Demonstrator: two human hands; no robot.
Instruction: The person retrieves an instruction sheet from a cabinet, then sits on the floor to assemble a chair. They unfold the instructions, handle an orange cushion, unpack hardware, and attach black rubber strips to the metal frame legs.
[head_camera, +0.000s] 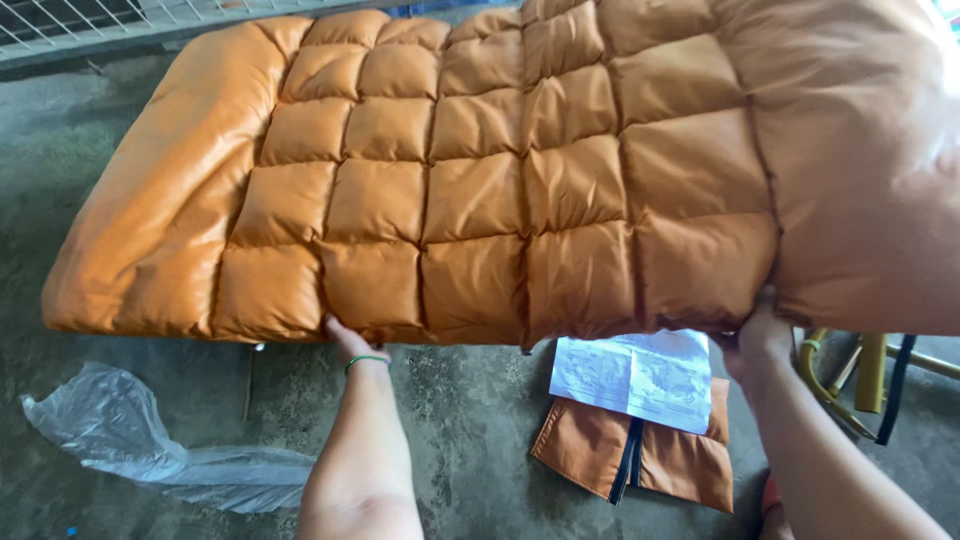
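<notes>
Your left hand (345, 340) and right hand (762, 335) each hold a firm grip on the lower edge of the orange quilted padded cushion (480, 170), already spread across mid-frame over the concrete floor (470, 420); its right part is not yet lying flat.

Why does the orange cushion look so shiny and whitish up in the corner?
In the head view, strong light washes out the orange quilted cushion at the top right, and its slick cover shines along the left edge; the left hand and right hand gripping its near edge look sharp, while the clear plastic bag glints softly.
</notes>
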